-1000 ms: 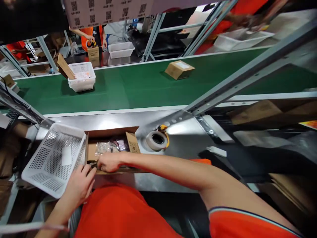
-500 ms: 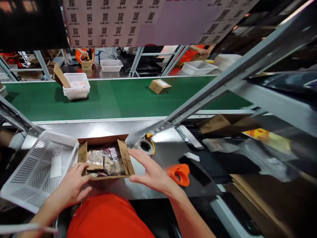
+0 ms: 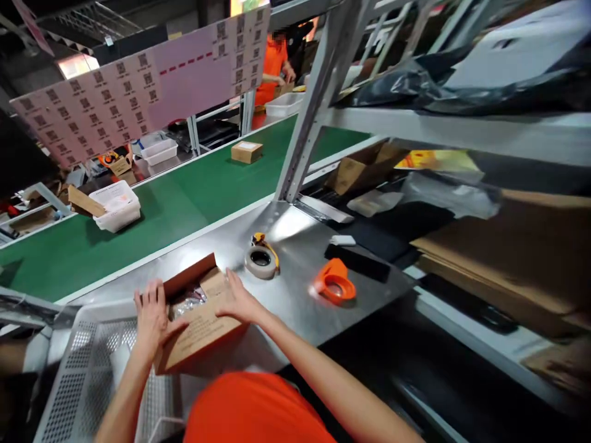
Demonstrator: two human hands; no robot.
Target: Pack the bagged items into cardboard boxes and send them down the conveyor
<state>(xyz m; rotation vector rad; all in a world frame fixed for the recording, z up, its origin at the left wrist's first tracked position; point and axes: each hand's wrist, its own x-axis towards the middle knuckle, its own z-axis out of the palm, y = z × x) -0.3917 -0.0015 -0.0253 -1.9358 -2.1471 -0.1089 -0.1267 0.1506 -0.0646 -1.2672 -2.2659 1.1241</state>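
A cardboard box (image 3: 203,335) stands on the metal table in front of me, its near flap folded over the contents and its far flap standing up. Shiny plastic packets (image 3: 188,301) show through the gap. My left hand (image 3: 154,317) lies on the box's left side, fingers spread over the edge and thumb on the flap. At the right side, my right hand (image 3: 237,301) rests with fingers apart and thumb on the folded flap. Behind the right hand sits a tape roll (image 3: 261,261) with a yellow part. An orange tape dispenser (image 3: 336,283) lies further right.
A white perforated basket (image 3: 78,369) is at the left, partly under my left arm. The green conveyor (image 3: 184,197) carries a white basket and a small box (image 3: 247,152). A slanted metal post (image 3: 305,117) and shelves with flat cardboard (image 3: 503,252) stand right. A person works beyond.
The view has turned right. The near flap now covers much of the box's contents, and both hands have moved onto the flap and sides. The side flaps no longer stand up.
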